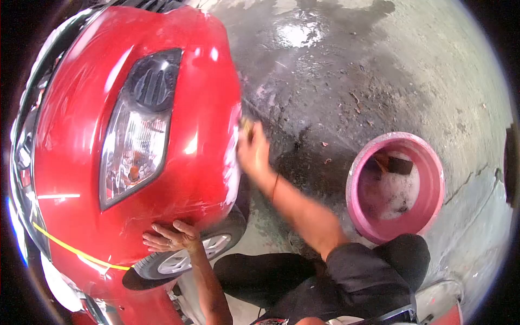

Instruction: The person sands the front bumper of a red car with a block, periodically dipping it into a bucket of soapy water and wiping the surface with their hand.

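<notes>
A red car's front corner fills the left of the head view, with its bumper (208,146) beside the headlight (138,130). My left hand (172,236) lies flat on the red bodywork just above the front wheel (187,257), its fingers spread. At the bumper's outer edge, my right hand (253,151) is closed around a small yellowish pad (246,127), which is blurred and partly hidden by the fingers. The pad is right against the edge, where whitish smears (232,168) run along the paint.
To the right stands a pink tub (357,211) holding cloudy water and a dark brown block (400,166). Wet, dirty concrete floor (325,81) spreads beyond the car. Yellow tape (81,253) crosses the bodywork at lower left. My dark-clothed knees are bent close to the wheel.
</notes>
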Available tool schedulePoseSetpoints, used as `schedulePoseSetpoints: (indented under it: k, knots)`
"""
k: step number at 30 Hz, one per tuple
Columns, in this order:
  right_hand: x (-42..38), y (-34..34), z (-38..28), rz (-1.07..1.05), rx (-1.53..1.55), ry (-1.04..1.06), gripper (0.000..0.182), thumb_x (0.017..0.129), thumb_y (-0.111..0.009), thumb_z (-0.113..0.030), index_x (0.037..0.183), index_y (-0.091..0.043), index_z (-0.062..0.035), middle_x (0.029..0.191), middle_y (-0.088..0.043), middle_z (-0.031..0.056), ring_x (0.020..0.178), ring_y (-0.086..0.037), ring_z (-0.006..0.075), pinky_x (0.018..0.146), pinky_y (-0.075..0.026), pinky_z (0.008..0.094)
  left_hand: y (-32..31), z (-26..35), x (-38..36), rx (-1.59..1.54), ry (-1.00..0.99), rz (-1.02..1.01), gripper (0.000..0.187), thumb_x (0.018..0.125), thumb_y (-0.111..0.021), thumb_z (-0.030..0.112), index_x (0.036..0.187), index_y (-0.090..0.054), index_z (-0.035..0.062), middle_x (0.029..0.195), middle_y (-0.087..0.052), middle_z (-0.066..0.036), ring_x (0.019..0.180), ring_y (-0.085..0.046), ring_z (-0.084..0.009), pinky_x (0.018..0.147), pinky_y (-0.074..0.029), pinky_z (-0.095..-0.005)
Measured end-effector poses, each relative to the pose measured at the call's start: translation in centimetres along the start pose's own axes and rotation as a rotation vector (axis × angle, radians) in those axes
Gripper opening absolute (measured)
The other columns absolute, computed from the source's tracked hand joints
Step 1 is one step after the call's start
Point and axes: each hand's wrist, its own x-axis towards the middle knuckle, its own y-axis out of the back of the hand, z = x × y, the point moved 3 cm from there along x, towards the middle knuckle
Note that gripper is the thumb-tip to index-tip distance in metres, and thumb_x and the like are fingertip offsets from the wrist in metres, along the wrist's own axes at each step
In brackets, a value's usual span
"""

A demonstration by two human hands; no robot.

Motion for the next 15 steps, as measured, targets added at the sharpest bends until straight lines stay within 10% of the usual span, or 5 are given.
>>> schedulePoseSetpoints:
  k: [2,9,15]
  knots:
    - [-8.4,0.3,-0.8,0.192,0.013,0.347,0.030,0.099,-0.052,-0.019,0.124,-0.053,-0.0026,0.114,-0.065,0.0227,0.107,-0.067,0.0358,0.091,-0.051,0.0435,0.1,-0.1,-0.1,0.006,-0.011,0.000,0.063,0.100,-0.043,0.051,0.148,-0.045,0.0098,0.158,-0.028,-0.024,0.145,-0.026,-0.0444,0.115,-0.015,-0.0638]
    - [4.6,-2.3,5.9,-0.191,0.560,-0.226,0.016,0.096,-0.059,-0.016,0.102,-0.053,-0.0018,0.089,-0.063,0.0127,0.082,-0.058,0.0182,0.074,-0.050,0.0379,0.0,-0.5,-0.4,0.031,-0.024,0.019,0.062,0.100,-0.043,0.050,0.148,-0.046,0.0099,0.157,-0.029,-0.024,0.144,-0.029,-0.0437,0.115,-0.017,-0.0629]
    - [-7.8,-0.1,0.3,0.219,0.166,0.273,0.027,0.097,-0.057,-0.019,0.119,-0.060,-0.0028,0.110,-0.070,0.0152,0.108,-0.066,0.0222,0.095,-0.049,0.0356,-0.1,-0.3,0.0,0.010,-0.015,0.042,0.063,0.099,-0.045,0.051,0.147,-0.047,0.0102,0.158,-0.030,-0.023,0.145,-0.028,-0.0434,0.115,-0.016,-0.0628]
